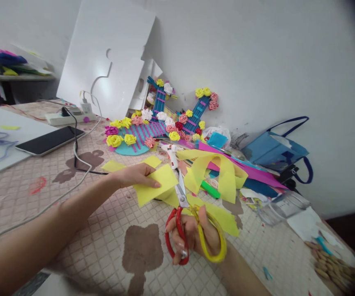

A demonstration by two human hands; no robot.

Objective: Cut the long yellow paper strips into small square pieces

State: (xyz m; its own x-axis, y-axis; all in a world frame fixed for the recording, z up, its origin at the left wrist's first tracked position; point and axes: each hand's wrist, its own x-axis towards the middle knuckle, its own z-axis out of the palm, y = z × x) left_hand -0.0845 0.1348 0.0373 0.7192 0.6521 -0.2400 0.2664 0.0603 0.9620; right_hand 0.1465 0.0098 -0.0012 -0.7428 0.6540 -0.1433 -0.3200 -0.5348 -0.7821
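Note:
My left hand (pixel 135 175) pinches a yellow paper sheet (pixel 157 187) just above the tabletop. My right hand (pixel 192 236) grips scissors (pixel 182 213) with one red and one yellow handle. Their blades (pixel 181 191) point away from me and sit at the sheet's right edge. More yellow paper (pixel 223 216) trails under and to the right of the scissors. A loose yellow strip (pixel 226 170) curls on the table behind them.
A tiled table covering (pixel 109 230) carries a phone (pixel 49 140), a power strip (pixel 69 117) with cables, a glue gun (pixel 171 155), a green marker (pixel 211 190) and a blue craft piece with paper flowers (pixel 152 127). A blue bag (pixel 276 150) and a white board (pixel 109 57) lean at the wall.

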